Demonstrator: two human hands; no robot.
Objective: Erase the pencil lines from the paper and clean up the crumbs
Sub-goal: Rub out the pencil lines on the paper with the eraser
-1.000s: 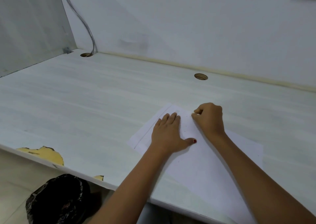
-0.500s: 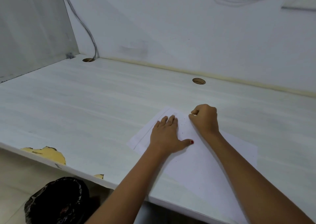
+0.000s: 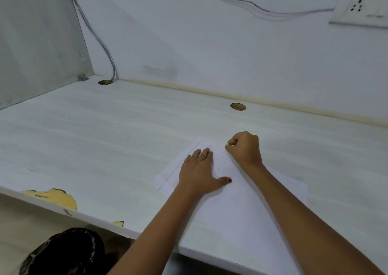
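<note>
Both hands barely shifted: left hand [image 3: 199, 170] flat on one paper [image 3: 247, 201]; right hand [image 3: 244, 148] fingers clenched.

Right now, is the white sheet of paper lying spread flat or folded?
Spread flat: the white sheet of paper lies unfolded on the pale desk, pinned under the left hand.

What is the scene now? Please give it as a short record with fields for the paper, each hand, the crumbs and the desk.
paper: white sheet flat on the desk, a pencil line near its left edge
left hand: flat, pressing the sheet
right hand: closed at the far edge; an eraser is not visible
crumbs: small specks between the hands
desk: white, chipped front edge
</note>
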